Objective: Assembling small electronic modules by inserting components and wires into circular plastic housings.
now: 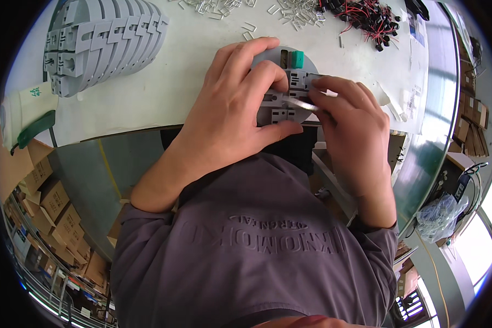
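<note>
A grey round plastic part with moulded slots and raised blocks lies at the table's near edge, partly covered by my hands. Set into its far side is a green block, beside a narrow dark slot. My left hand curls around the left side of this part, thumb at the near rim and fingers reaching over the top. At the right side, my right hand is closed, pinching a thin shiny light strip that points across the part's middle. Motion blurs the strip, so its exact kind is unclear.
Similar grey round parts stand stacked at the back left. Loose U-shaped metal clips and small black pieces with red wires lie along the far side. A green-handled item is at the left edge; cardboard boxes stand below.
</note>
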Demonstrator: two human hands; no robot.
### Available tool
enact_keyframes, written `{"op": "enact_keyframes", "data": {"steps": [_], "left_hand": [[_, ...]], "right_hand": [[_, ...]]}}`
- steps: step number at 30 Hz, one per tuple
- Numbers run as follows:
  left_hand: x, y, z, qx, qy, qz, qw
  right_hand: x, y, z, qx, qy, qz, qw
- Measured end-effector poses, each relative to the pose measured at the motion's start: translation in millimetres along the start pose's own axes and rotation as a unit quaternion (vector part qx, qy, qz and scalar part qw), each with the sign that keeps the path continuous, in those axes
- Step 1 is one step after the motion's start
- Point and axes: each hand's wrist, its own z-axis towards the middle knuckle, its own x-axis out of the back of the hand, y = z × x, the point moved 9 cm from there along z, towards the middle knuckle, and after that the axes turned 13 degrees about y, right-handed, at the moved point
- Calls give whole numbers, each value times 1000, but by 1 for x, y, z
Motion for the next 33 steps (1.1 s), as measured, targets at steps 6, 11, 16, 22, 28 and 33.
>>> {"op": "enact_keyframes", "data": {"steps": [6,11,16,22,28,33], "left_hand": [[1,-7,-2,-7,7,-2,1000],[1,-2,2,-25,19,5,999],[3,5,6,-62,11,72,995],[0,38,16,-107,-41,163,980],[14,36,0,-252,58,98,961],[1,-4,-7,-183,-14,51,982]], "right_hand": [[-11,-28,-21,65,-12,-171,983],[-15,-27,-31,52,-8,-177,983],[-2,-6,-19,4,-49,-49,998],[22,63,-32,-325,226,398,827],[7,89,-50,-460,227,410,754],[13,86,-40,-422,179,344,820]]}}
